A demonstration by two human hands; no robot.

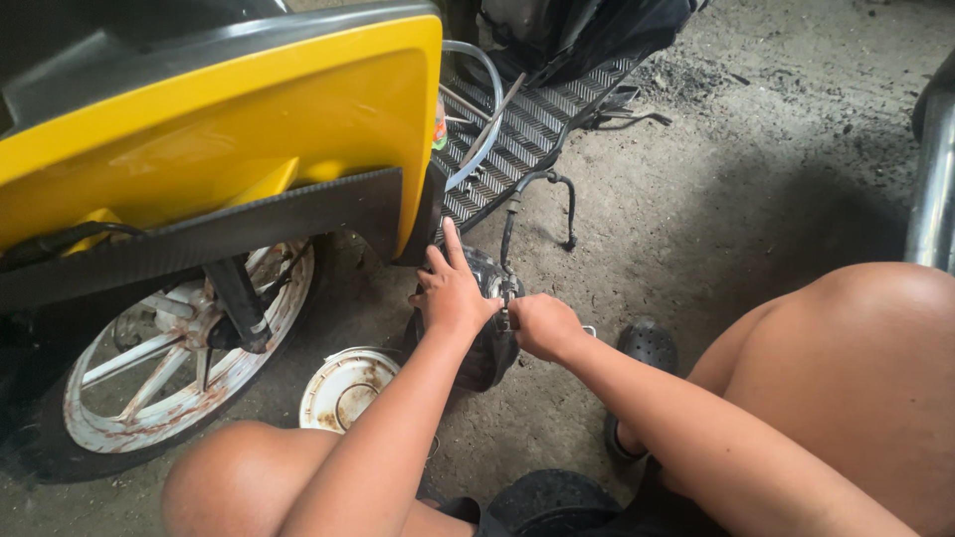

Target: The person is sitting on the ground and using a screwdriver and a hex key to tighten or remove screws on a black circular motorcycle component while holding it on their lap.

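A dark rounded part (487, 348), black and a little glossy, sat low under the scooter's footboard, and both hands were on it. The left hand (453, 293) lay spread over its top, fingers apart and pressing flat, the forefinger pointing up toward the yellow panel (249, 129). The right hand (544, 326) was just beside it, fingers curled shut around something small and metallic at the part's edge; what exactly it gripped could not be told. Below the left wrist a round white metal lid (343, 388), rust-spotted, lay on the concrete floor (716, 199). Farther left of that hand stood the front wheel (169, 378), its white spokes stained with rust, under a black mudguard strip (259, 234). Above the hands ran the ribbed black footboard (527, 129), crossed by a clear hose (487, 109), with a small patch of red and green, perhaps a sticker, beside the yellow panel's edge, too small to make out. Right of the right hand a black perforated clog (647, 346) rested on the floor.
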